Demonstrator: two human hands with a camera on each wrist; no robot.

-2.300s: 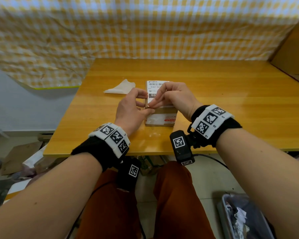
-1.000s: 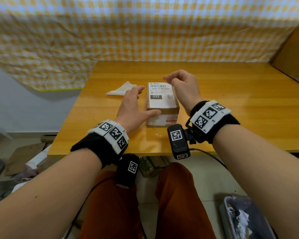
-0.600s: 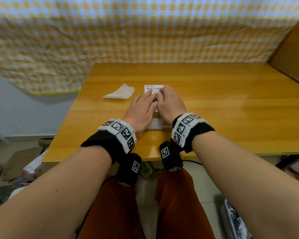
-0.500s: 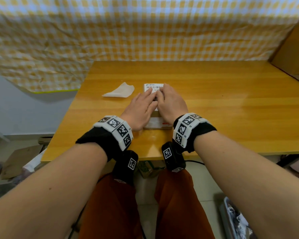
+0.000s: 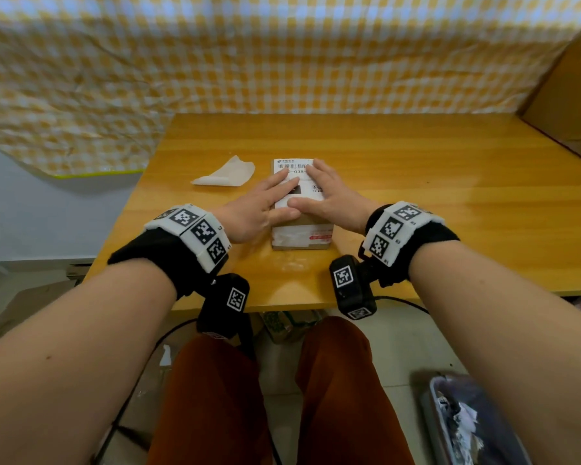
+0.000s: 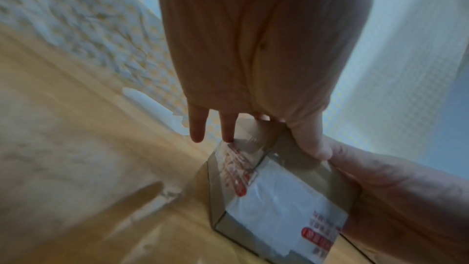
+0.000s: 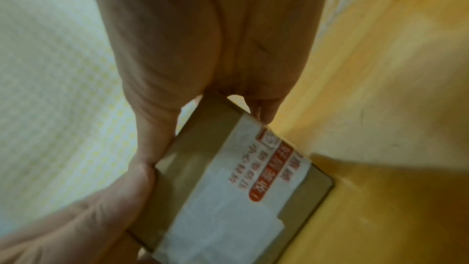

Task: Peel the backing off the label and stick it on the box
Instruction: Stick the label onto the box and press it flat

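Head view: label (image 5: 297,176) on box (image 5: 302,233), under both flat hands (image 5: 294,199).

The label (image 5: 299,177) under my fingers is white with black barcode stripes, a black block and a small QR square. My cardboard box (image 5: 302,234) is brown, its near face taped white with red print. At ten o'clock lies the off-white backing paper (image 5: 227,172). The table (image 5: 416,182) is honey-yellow wood. At twelve hangs a yellow-and-white checked cloth (image 5: 282,52). My wristbands (image 5: 195,229) are black, carrying white tiles with black square codes.

Hands (image 5: 252,209) spread apart — label (image 5: 299,182) uncovered
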